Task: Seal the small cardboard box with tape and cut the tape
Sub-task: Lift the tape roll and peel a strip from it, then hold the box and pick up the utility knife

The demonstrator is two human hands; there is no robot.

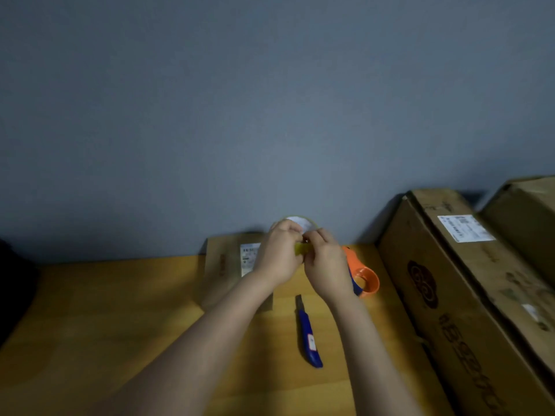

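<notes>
A small flat cardboard box (223,270) with a white label lies on the wooden table (90,325) against the wall, partly hidden by my left forearm. Both hands are raised above it around a roll of clear yellowish tape (303,225). My left hand (279,253) grips the roll from the left. My right hand (326,262) pinches the tape at the roll's front edge. A blue utility knife (309,334) lies on the table just right of the box, blade end pointing away from me.
An orange and blue tape dispenser (365,279) lies on the table behind my right wrist. Large cardboard boxes (459,283) stand along the right side. A dark object (15,283) sits at the left edge. A grey wall rises behind the table.
</notes>
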